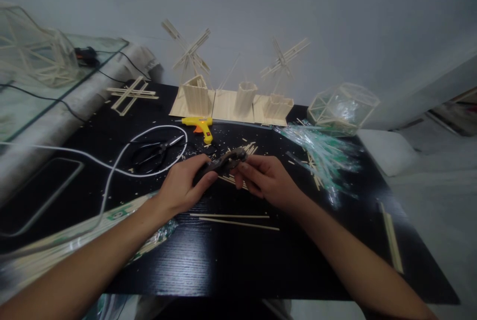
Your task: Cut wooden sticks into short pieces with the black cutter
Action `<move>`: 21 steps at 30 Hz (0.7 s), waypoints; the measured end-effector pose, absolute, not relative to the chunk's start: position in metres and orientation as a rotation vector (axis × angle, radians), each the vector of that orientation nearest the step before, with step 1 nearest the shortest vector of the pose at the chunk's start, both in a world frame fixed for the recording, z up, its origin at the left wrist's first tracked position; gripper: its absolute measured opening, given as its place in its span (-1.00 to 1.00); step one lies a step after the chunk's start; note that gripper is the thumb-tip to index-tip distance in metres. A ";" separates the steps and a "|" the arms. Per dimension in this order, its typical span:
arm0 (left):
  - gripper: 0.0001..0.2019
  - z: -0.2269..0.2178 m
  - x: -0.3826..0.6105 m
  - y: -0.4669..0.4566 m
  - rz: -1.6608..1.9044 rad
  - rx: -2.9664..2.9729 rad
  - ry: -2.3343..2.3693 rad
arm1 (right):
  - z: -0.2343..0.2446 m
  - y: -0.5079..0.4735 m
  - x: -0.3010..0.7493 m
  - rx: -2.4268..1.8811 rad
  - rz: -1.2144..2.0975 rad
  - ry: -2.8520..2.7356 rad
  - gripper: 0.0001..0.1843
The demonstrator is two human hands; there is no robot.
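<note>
My left hand (pixel 186 181) is wrapped round the handles of dark pliers (pixel 225 162), which point to the right. By the jaws, the fingers of my right hand (pixel 266 178) are pinched together; whatever they hold is too small and blurred to make out. Short thin wooden sticks (pixel 238 181) lie in a loose pile beneath both hands. Closer to me, two longer wooden sticks (pixel 238 221) rest on the black table (pixel 238 265). A yellow glue gun (pixel 201 127) lies just beyond my hands.
Black-handled pliers (pixel 160 151) lie inside a loop of white cable (pixel 112 168). Wooden windmill models (pixel 196 96) line the back. Plastic wrapping (pixel 324 156) and a geometric frame (pixel 345 106) occupy the right. Packaged sticks (pixel 93 225) are at left, crossed sticks (pixel 132 94) behind.
</note>
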State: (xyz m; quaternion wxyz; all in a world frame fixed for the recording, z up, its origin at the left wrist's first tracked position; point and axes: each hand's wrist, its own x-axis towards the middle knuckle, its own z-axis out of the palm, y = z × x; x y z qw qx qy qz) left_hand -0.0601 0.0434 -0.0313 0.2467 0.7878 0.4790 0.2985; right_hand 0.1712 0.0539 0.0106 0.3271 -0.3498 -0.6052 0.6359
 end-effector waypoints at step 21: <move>-0.48 -0.027 -0.055 0.044 0.697 2.075 1.476 | 0.012 0.051 0.170 -0.965 1.624 -1.556 -0.67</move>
